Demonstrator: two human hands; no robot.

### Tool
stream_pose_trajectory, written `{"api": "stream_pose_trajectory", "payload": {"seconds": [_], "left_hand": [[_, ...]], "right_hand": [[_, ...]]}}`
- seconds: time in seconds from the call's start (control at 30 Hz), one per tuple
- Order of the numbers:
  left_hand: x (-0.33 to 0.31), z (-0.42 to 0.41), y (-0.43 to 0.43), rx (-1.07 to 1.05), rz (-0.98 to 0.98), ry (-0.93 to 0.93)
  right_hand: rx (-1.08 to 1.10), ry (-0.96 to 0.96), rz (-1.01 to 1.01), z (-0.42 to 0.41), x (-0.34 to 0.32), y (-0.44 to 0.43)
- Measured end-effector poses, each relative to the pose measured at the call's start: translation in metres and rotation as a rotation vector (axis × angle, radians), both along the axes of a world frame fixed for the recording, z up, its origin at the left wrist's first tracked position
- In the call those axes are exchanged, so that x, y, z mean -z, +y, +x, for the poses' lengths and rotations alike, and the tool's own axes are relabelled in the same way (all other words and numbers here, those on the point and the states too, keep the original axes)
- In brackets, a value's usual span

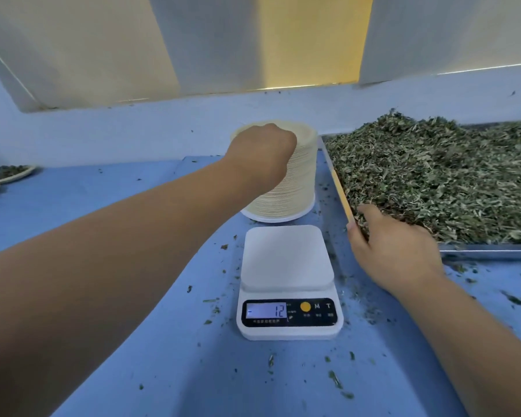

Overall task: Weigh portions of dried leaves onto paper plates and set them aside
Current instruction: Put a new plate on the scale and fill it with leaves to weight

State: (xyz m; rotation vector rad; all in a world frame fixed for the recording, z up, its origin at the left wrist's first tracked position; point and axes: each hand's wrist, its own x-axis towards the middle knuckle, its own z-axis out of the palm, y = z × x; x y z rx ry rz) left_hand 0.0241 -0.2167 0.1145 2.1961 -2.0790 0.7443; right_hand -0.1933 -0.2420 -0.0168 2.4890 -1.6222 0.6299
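— Where are the hands?

— The left hand (262, 149) reaches across the blue table (103, 188) to the tall stack of round cream paper plates (301, 182). Its fingers are curled down over the top of the stack and grip it there. How many plates they have hold of, I cannot tell.

— And the right hand?

— The right hand (394, 251) lies at the near left corner of the shallow metal tray (487, 251). The thumb is at the rim and the fingers are loose, spread on the heap of chopped dried green leaves (433, 176) that fills the tray. It grasps nothing.

— Where does the scale sit?

— The small white digital kitchen scale (288, 281) stands on the table between the two arms, just in front of the stack and just left of the tray. Its lit display reads minus 12.

— Any portions done?

— Two paper plates with leaves on them (12, 173) lie at the far left edge, well apart from the scale. Leaf crumbs are scattered over the table around the scale.
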Motion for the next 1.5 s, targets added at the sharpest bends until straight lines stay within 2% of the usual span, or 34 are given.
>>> {"api": "stream_pose_trajectory", "payload": {"seconds": [0.43, 0.67, 0.93, 1.03, 1.17, 1.3, 1.5], "left_hand": [[-0.008, 0.005, -0.001, 0.057, 0.098, -0.239], [-0.002, -0.001, -0.002, 0.137, 0.011, -0.289], [0.001, 0.01, 0.004, -0.094, -0.38, 0.273], [0.023, 0.021, 0.017, -0.027, -0.598, 0.515], [0.057, 0.029, 0.049, 0.169, -0.811, 0.787], [0.084, 0.029, 0.073, 0.313, -0.884, 0.855], [0.125, 0.032, 0.087, 0.345, -0.762, 0.885]], "right_hand": [[-0.063, -0.024, -0.097, 0.002, 0.005, 0.002], [-0.069, 0.013, -0.092, 0.003, 0.008, 0.002], [-0.089, -0.003, -0.09, 0.003, 0.009, 0.0], [-0.081, 0.006, -0.096, 0.002, 0.009, -0.002], [-0.075, 0.038, -0.113, 0.002, 0.011, -0.002], [-0.064, 0.03, -0.111, 0.002, 0.01, -0.001], [-0.065, 0.084, -0.077, 0.001, 0.008, -0.001]]}}
